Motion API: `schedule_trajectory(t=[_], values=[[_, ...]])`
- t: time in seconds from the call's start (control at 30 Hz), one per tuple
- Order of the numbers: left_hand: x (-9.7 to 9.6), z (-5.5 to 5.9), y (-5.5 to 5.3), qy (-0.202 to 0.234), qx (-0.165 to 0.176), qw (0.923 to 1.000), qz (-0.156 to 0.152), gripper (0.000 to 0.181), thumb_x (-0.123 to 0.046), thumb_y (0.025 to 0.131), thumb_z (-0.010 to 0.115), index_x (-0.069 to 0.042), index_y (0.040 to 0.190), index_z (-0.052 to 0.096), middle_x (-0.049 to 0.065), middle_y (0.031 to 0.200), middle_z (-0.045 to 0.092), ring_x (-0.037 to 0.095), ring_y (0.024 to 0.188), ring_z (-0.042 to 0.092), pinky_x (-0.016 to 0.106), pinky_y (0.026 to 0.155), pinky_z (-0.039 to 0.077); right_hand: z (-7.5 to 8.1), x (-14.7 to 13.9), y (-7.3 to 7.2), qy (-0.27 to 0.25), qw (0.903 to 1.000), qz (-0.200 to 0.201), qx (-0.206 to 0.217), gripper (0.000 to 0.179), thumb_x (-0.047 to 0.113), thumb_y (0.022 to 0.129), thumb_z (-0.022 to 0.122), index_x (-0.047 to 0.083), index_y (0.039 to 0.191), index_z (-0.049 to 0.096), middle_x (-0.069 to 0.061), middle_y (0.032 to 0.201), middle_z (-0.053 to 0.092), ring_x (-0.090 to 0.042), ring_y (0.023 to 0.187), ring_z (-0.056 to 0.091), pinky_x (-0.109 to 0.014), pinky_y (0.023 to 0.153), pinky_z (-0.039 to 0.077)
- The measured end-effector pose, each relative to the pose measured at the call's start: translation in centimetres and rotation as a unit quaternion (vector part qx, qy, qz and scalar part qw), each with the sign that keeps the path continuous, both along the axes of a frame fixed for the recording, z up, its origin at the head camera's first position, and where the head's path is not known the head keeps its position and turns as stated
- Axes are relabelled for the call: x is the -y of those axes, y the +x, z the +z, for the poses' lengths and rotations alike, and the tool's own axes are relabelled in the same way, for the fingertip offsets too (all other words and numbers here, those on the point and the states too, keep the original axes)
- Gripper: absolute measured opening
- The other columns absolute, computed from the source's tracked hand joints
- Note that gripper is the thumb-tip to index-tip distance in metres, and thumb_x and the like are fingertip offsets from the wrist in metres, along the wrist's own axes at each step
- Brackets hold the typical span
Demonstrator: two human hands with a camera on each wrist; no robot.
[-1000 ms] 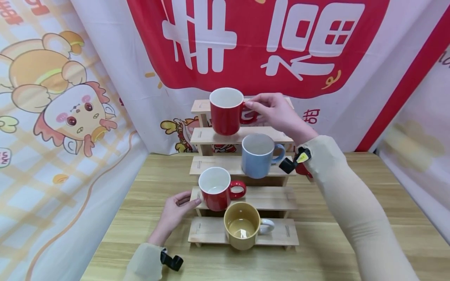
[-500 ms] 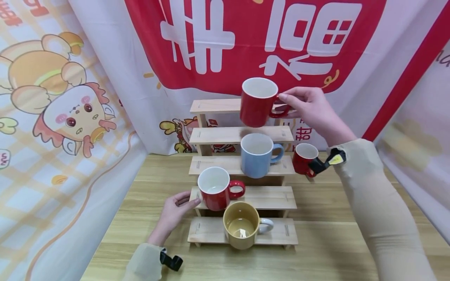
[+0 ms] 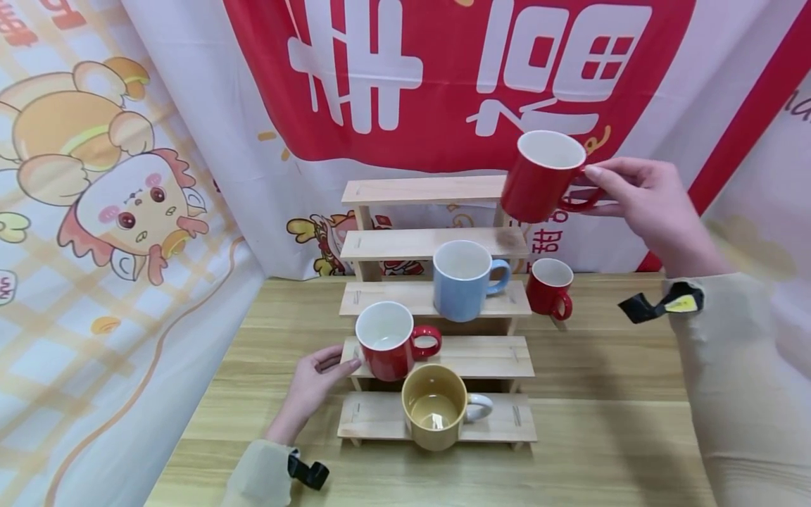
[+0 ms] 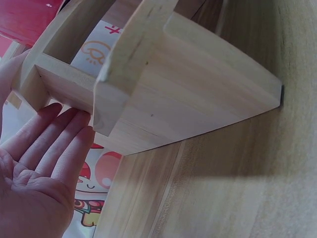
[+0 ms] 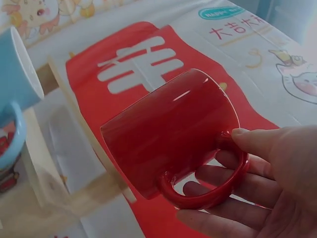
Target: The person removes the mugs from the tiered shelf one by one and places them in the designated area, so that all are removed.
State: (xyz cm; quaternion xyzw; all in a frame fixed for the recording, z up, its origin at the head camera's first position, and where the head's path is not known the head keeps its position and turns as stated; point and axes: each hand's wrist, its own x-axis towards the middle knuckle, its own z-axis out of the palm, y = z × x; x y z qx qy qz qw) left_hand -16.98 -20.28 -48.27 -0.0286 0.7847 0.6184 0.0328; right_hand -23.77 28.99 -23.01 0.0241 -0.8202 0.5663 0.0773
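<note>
By its handle, my right hand (image 3: 655, 211) holds a red mug (image 3: 541, 179) with a white inside, raised off the right end of the top tier. In the right wrist view the mug (image 5: 173, 131) tilts, with fingers through the handle and the thumb on top of it. My left hand (image 3: 319, 380) grips the left end of a stepped wooden shelf (image 3: 488, 355) at its second-lowest tier. In the left wrist view its fingers (image 4: 64, 144) lie under the board. Beside that hand a second red mug (image 3: 385, 345) stands upright on the tier.
A light blue mug (image 3: 464, 282) stands on the middle tier, a yellow mug (image 3: 434, 408) with a white handle on the lowest. On the table (image 3: 608, 436), right of the shelf, stands a small red mug (image 3: 550, 285). Printed cloths (image 3: 355, 77) hang behind and at both sides.
My right hand has carried the red mug rightward and slightly up, away from the upper tiers. The small red mug has come into full view. My left hand has stayed in place.
</note>
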Motion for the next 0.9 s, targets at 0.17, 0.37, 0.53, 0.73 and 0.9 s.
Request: schedule_trajectory(t=[0.17,0.37,0.53,0.73,0.9], values=[[0.0,0.1,0.1,0.003,0.001,1.0,0.003,0.06,-0.035,0.083,0.087,-0.002,0.128,0.067,0.016,0.124,0.069,0.029,0.115,0.065,0.031,0.091,0.056,-0.3,-2.5,0.9,0.003,0.9995,-0.029,0.009,0.063,0.053,0.09,0.069,0.02,0.144,0.06,-0.007,0.14,0.056,-0.014,0.112,0.057,-0.017,0.074,0.057],[0.0,0.1,0.2,0.001,-0.005,1.0,0.001,0.058,-0.034,0.084,0.086,-0.001,0.128,0.067,0.017,0.123,0.069,0.031,0.115,0.065,0.032,0.092,0.056,-1.4,-5.1,1.5,0.041,0.9968,-0.067,0.014,0.064,0.054,0.091,0.067,0.018,0.144,0.059,-0.006,0.136,0.055,-0.008,0.103,0.057,-0.015,0.07,0.056],[0.0,0.0,0.2,0.003,-0.002,1.0,-0.003,0.059,-0.036,0.083,0.086,-0.002,0.128,0.068,0.015,0.124,0.069,0.03,0.115,0.065,0.032,0.092,0.056,-2.9,-7.0,2.3,0.083,0.9916,-0.098,0.019,0.067,0.057,0.093,0.063,0.014,0.144,0.058,0.001,0.123,0.059,-0.002,0.091,0.06,-0.014,0.067,0.056],[0.0,0.0,0.1,0.002,-0.002,1.0,-0.003,0.061,-0.037,0.083,0.087,-0.002,0.129,0.067,0.016,0.125,0.068,0.03,0.116,0.064,0.033,0.093,0.056,-5.2,-8.8,3.1,0.097,0.9888,-0.112,0.017,0.066,0.053,0.097,0.06,0.004,0.14,0.056,0.012,0.104,0.06,0.003,0.08,0.063,-0.015,0.064,0.056],[0.0,0.1,0.1,-0.004,0.001,1.0,0.0,0.062,-0.039,0.082,0.087,-0.003,0.129,0.068,0.015,0.124,0.069,0.029,0.116,0.065,0.034,0.093,0.056,-7.3,-9.8,3.5,0.079,0.9897,-0.118,0.015,0.067,0.048,0.099,0.06,-0.003,0.141,0.053,0.023,0.091,0.061,0.004,0.075,0.066,-0.016,0.063,0.057]])
